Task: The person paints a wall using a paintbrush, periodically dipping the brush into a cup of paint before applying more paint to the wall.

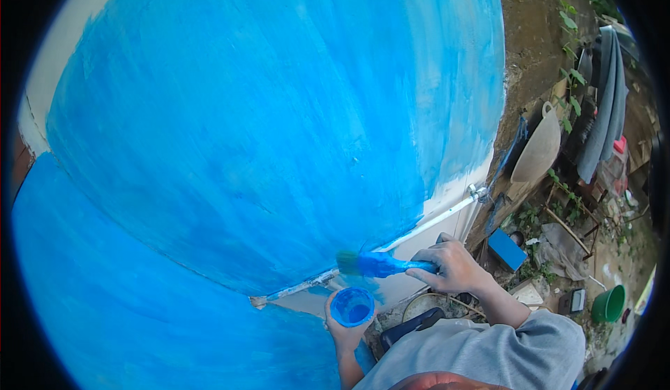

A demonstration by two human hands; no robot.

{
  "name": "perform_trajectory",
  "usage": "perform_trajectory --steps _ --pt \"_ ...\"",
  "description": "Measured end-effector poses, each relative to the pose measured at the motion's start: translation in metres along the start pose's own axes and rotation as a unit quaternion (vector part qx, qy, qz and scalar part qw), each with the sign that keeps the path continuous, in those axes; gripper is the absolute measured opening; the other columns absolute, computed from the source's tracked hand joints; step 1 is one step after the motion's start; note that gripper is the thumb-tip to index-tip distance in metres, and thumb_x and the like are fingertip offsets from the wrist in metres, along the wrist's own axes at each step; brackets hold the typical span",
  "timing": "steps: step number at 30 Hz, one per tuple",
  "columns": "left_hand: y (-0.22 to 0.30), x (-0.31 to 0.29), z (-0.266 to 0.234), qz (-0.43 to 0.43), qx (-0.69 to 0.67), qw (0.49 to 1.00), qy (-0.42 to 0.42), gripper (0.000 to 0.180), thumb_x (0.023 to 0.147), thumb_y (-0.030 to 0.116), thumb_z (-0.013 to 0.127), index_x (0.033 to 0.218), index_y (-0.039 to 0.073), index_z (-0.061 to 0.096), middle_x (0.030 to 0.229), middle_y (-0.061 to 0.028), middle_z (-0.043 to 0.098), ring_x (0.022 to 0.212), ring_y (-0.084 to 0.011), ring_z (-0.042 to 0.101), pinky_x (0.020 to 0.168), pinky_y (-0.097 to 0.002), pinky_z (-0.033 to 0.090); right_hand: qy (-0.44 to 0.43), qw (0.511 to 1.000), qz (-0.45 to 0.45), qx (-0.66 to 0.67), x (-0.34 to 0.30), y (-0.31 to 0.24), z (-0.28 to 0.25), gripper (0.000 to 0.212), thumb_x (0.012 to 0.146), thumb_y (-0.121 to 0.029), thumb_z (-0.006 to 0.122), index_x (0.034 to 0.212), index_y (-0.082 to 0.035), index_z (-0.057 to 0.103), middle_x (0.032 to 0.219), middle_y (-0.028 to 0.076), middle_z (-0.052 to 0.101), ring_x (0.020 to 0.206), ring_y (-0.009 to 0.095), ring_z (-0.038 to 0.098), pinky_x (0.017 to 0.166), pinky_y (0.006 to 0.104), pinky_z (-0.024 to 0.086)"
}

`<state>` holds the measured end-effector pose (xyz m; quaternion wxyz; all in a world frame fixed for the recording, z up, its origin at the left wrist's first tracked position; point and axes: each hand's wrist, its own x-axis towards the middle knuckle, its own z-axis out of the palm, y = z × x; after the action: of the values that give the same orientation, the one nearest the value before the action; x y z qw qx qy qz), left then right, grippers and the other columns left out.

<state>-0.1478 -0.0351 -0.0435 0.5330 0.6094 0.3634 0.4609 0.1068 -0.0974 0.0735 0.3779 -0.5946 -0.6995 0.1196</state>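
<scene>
My right hand (pixel 457 268) is closed around the handle of a paintbrush (pixel 382 264) smeared with blue paint. The dark bristles point left and meet the wall beside a white pipe (pixel 436 220); whether they press on the wall or on the pipe I cannot tell. Lower down, my left hand (pixel 343 333) grips a small cup (pixel 352 296) with blue paint inside, its mouth facing up. Streaky blue paint covers most of the wall (pixel 244 125). Pale unpainted patches show around the pipe and below the brush.
A metal tap (pixel 477 192) sticks out at the pipe's right end. To the right lie a blue box (pixel 507 249), a green bucket (pixel 608 303) and scattered clutter. A pale wok-shaped pan (pixel 539 149) and grey cloth (pixel 606 104) hang by the brown wall.
</scene>
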Motion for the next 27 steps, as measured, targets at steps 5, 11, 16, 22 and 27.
perform_trajectory --steps 5,11,16,22,27 --pt "-0.016 -0.017 -0.021 -0.025 0.121 0.988 0.092 0.099 0.051 0.010 0.091 0.132 0.002 0.033 0.121 -0.0166 0.049 0.110 -0.0259 0.053 0.095 -0.0415 0.045 -0.141 0.990 -0.025 -0.020 -0.011 -0.012 0.044 0.024 0.080 -0.031 0.067 0.091 -0.009 0.071 0.063 0.008 0.063 0.054 0.026 0.053 0.068 0.0343 0.038" --pt "-0.022 -0.026 -0.038 -0.014 0.169 0.978 0.122 0.093 0.054 0.010 0.090 0.128 0.001 0.033 0.115 -0.0147 0.054 0.104 -0.0246 0.056 0.093 -0.0395 0.048 -0.082 0.991 -0.100 0.024 -0.009 -0.021 0.064 0.025 0.079 -0.028 0.065 0.094 -0.009 0.071 0.057 0.009 0.061 0.053 0.028 0.054 0.072 0.0345 0.040" --pt "-0.024 -0.023 -0.043 -0.002 0.112 0.989 0.096 0.092 0.054 0.009 0.090 0.127 0.003 0.035 0.114 -0.0150 0.054 0.103 -0.0251 0.057 0.092 -0.0401 0.048 -0.131 0.990 -0.050 0.005 -0.007 -0.029 0.065 0.024 0.078 -0.027 0.067 0.096 -0.012 0.072 0.060 0.009 0.063 0.056 0.026 0.056 0.070 0.0350 0.040" --pt "-0.027 -0.025 -0.046 0.028 0.131 0.989 0.069 0.092 0.053 0.009 0.090 0.128 0.004 0.036 0.112 -0.0147 0.056 0.102 -0.0257 0.058 0.090 -0.0403 0.049 -0.078 0.996 -0.033 0.030 -0.003 -0.031 0.078 0.023 0.077 -0.030 0.070 0.092 -0.012 0.072 0.066 0.008 0.064 0.060 0.025 0.055 0.068 0.0345 0.039" --pt "-0.027 -0.025 -0.036 0.030 0.161 0.986 0.019 0.094 0.051 0.012 0.090 0.128 0.004 0.037 0.111 -0.0146 0.057 0.102 -0.0250 0.058 0.089 -0.0384 0.049 -0.011 0.991 -0.040 0.124 0.001 -0.034 0.094 0.022 0.079 -0.029 0.071 0.087 -0.009 0.068 0.075 0.005 0.062 0.064 0.021 0.054 0.064 0.0329 0.034"
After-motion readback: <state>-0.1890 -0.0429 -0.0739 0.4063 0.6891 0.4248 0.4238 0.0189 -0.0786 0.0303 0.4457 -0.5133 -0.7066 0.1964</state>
